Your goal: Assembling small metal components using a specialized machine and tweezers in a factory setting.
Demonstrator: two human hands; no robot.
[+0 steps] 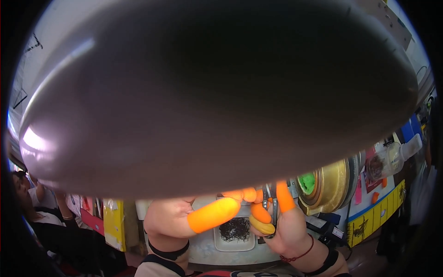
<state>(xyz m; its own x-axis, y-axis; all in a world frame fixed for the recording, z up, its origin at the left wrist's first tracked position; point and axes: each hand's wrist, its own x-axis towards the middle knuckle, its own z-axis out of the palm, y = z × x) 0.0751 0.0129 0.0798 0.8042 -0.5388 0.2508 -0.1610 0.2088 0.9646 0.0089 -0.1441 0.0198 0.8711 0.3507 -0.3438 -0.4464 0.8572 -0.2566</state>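
Observation:
My left hand (173, 216) comes in from the lower left, an orange finger cot on its thumb. Its covered fingertips are pressed together; what they hold, if anything, is hidden beneath a large dark, smooth object (207, 138). My right hand (293, 228) wears orange and yellow finger cots and a thin red bracelet. It is closed around a slim metal hand tool (275, 210), whose working end I cannot see. The fingertips of both hands meet close together. Just below them sits a white square tray (234, 247) with a tangle of thin dark wire-like pieces (234, 229).
The dark object covers most of the upper view. Right of my hands stands a round brass-coloured device (328, 187) with a green centre (306, 183). Beyond it are a clear plastic bottle (390, 161) and a yellow strip (376, 217). Another person (44, 203) sits at far left near a yellow box (114, 224).

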